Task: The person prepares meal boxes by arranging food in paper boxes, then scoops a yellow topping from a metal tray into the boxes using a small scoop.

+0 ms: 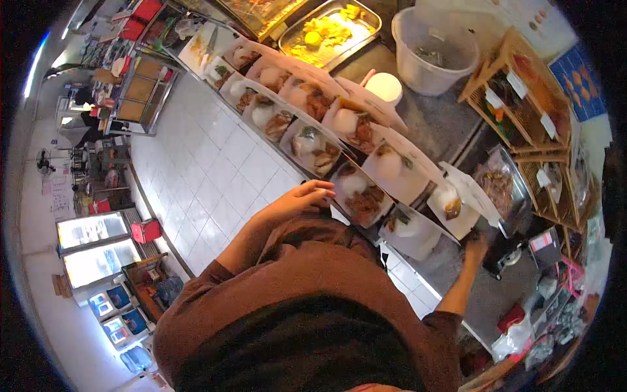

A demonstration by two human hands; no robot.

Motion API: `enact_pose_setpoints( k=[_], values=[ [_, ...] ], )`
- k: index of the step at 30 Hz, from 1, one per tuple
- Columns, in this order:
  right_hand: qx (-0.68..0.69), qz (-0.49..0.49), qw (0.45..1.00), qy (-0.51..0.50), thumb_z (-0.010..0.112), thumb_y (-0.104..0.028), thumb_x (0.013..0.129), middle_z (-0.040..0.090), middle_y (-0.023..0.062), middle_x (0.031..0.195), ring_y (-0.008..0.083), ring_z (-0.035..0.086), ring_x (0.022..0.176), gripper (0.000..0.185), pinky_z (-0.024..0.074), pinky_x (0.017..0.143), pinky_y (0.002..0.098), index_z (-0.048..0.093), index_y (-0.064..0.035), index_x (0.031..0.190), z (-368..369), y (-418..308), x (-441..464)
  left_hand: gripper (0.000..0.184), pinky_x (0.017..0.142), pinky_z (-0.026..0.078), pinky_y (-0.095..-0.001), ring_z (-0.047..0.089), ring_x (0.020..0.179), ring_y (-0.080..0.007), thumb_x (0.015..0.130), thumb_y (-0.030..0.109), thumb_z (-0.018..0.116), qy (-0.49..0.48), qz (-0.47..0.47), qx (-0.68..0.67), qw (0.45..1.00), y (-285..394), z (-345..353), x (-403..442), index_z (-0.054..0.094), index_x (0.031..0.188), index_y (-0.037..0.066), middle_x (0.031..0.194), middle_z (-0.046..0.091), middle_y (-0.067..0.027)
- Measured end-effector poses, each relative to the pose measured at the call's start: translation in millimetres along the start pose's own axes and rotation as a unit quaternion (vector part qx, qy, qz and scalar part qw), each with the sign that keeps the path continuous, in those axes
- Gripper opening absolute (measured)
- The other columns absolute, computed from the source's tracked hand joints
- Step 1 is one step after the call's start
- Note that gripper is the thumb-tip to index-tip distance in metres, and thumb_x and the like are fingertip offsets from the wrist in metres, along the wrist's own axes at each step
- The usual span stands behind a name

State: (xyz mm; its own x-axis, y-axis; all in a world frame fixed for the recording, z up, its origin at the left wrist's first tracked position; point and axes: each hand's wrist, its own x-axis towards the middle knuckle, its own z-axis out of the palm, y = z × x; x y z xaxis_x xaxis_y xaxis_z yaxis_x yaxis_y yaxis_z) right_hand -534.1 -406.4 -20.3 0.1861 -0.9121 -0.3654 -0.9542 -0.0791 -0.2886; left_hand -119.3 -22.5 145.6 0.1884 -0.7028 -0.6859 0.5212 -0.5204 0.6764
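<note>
Where two rows of filled food boxes [403, 188] run from far left to near right along the counter [445, 266], the left hand [310, 196] lies loosely open beside the front row. Farther right, the right hand [477, 246] is at the rightmost box [469, 196]; whether it grips cannot be told.

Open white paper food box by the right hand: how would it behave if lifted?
The box may flex, as its walls look thin. Its white rice mound and brown topping could slide if tilted, being uncovered.
</note>
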Motion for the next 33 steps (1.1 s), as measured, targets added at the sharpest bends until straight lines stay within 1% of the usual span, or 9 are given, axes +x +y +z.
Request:
enact_pose_setpoints(
  k=[2, 6, 8, 10, 14, 18, 22, 27, 33],
  values=[
    [0.12, 0.116, 0.986, 0.021, 0.057, -0.029, 0.087, 0.068, 0.0196, 0.101, 0.0372, 0.064, 0.094, 0.035, 0.0495, 0.081, 0.0465, 0.065, -0.0007, 0.106, -25.6, -26.2, -37.4, 0.046, 0.099, 0.044, -0.036, 0.054, 0.116, -0.0173, 0.1, 0.038, 0.049, 0.058, 0.019, 0.083, 0.995, 7.7, -44.5, -3.4, 0.046, 0.136, 0.01, 0.13, 0.056, -0.0061],
    [0.31, 0.097, 0.933, 0.153, 0.064, -0.032, 0.088, 0.064, 0.0064, 0.085, 0.0177, 0.06, 0.081, 0.031, 0.0502, 0.072, 0.0341, 0.069, -0.0037, 0.099, -32.4, 41.2, -80.1, 0.047, 0.095, 0.044, -0.0329, 0.056, 0.115, -0.018, 0.1, 0.041, 0.049, 0.116, 0.02, 0.127, 0.985, 24.6, -155.2, -10.5, 0.048, 0.136, 0.011, 0.13, 0.057, -0.0052],
    [0.285, 0.046, 0.932, 0.218, 0.066, -0.031, 0.089, 0.062, 0.0038, 0.083, 0.0135, 0.058, 0.08, 0.029, 0.0501, 0.066, 0.031, 0.068, -0.0049, 0.101, -56.2, -13.2, -113.5, 0.046, 0.093, 0.044, -0.0316, 0.058, 0.111, -0.0179, 0.099, 0.041, 0.05, 0.134, 0.02, 0.135, 0.982, 28.1, -223.6, 0.8, 0.05, 0.134, 0.011, 0.128, 0.059, -0.0049],
    [0.347, 0.133, 0.899, 0.23, 0.067, -0.028, 0.088, 0.063, 0.0033, 0.088, 0.0142, 0.058, 0.081, 0.029, 0.0497, 0.065, 0.0303, 0.065, -0.0046, 0.106, -82.6, -135.9, -153.9, 0.04, 0.088, 0.048, -0.0338, 0.062, 0.102, -0.0195, 0.097, 0.038, 0.054, 0.215, 0.043, 0.196, 0.956, 25.3, -297.2, 22.7, 0.057, 0.127, 0.011, 0.12, 0.064, -0.0072],
    [0.393, -0.005, 0.916, 0.084, 0.069, -0.035, 0.088, 0.063, 0.0057, 0.094, 0.013, 0.058, 0.072, 0.035, 0.046, 0.055, 0.0228, 0.062, -0.0038, 0.103, -80.3, -394.7, -204.3, 0.036, 0.086, 0.049, -0.0338, 0.065, 0.094, -0.0215, 0.095, 0.033, 0.058, 0.266, 0.074, 0.314, 0.909, 55.2, -391.0, 31.1, 0.06, 0.122, 0.009, 0.114, 0.066, -0.0106],
    [0.471, -0.246, 0.83, -0.167, 0.068, -0.011, 0.088, 0.059, 0.0006, 0.079, 0.005, 0.051, 0.064, 0.01, 0.0413, 0.051, 0.0204, 0.061, -0.0045, 0.092, -28.5, -571.9, -207.9, 0.036, 0.089, 0.048, -0.0311, 0.063, 0.099, -0.0166, 0.097, 0.029, 0.057, 0.219, 0.148, 0.245, 0.933, 67.2, -430.8, 11.0, 0.058, 0.124, 0.005, 0.111, 0.066, -0.0087],
    [0.368, -0.41, 0.811, -0.196, 0.069, -0.013, 0.087, 0.061, 0.0014, 0.076, 0.0051, 0.055, 0.068, 0.015, 0.0454, 0.057, 0.0231, 0.064, -0.0008, 0.095, 34.3, -707.9, -198.0, 0.036, 0.092, 0.047, -0.0321, 0.062, 0.103, -0.0182, 0.097, 0.028, 0.058, 0.214, 0.115, 0.242, 0.939, 53.1, -450.1, -25.2, 0.057, 0.125, 0.007, 0.114, 0.066, -0.0085],
    [0.239, -0.355, 0.892, -0.143, 0.069, -0.017, 0.087, 0.066, 0.0052, 0.077, 0.0036, 0.055, 0.066, 0.022, 0.0473, 0.062, 0.0241, 0.067, -0.0035, 0.104, 95.2, -782.6, -180.8, 0.036, 0.089, 0.049, -0.035, 0.064, 0.102, -0.0215, 0.095, 0.03, 0.059, 0.245, 0.069, 0.209, 0.944, 25.9, -462.0, -60.2, 0.058, 0.124, 0.009, 0.115, 0.066, -0.0108],
    [0.255, -0.44, 0.816, -0.274, 0.069, -0.012, 0.085, 0.067, 0.004, 0.08, 0.0073, 0.061, 0.072, 0.017, 0.0506, 0.067, 0.0254, 0.067, -0.0036, 0.099, 118.7, -800.6, -243.2, 0.043, 0.098, 0.045, -0.0339, 0.058, 0.108, -0.0164, 0.095, 0.019, 0.061, 0.121, 0.217, 0.076, 0.966, 74.4, -440.4, -72.1, 0.048, 0.134, 0.008, 0.12, 0.062, -0.0088]
  ],
)
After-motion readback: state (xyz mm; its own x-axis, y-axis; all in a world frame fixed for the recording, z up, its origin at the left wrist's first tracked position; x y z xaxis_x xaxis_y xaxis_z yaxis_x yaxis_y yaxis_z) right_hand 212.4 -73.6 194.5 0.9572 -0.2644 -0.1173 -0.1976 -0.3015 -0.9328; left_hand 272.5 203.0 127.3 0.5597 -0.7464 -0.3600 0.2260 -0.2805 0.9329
